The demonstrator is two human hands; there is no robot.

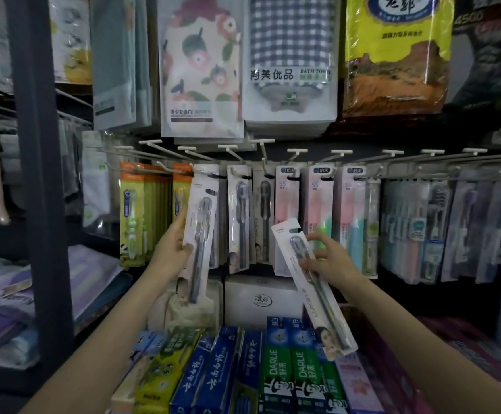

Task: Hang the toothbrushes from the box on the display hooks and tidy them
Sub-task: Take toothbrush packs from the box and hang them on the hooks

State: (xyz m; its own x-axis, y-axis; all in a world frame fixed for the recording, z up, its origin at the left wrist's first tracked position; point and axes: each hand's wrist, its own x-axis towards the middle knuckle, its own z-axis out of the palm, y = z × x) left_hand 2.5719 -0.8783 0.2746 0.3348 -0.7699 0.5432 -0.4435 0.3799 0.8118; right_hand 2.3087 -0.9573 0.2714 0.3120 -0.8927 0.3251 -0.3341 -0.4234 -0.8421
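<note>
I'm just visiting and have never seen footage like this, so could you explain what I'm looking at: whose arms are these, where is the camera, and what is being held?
There is no machine here. A person wears a wide-angle camera on the head, so you look forward and down along their two bare arms at a shop display.

The left hand grips a white toothbrush pack whose top is up at a display hook, as if being hung or straightened. The right hand pinches a second toothbrush pack, tilted and not on any hook.

Behind them, a row of hooks carries more toothbrush packs: pink ones in the middle, orange and green children's ones on the left. Below lie toothpaste boxes, some green and marked Darlie. Above hang packaged towels.
</note>
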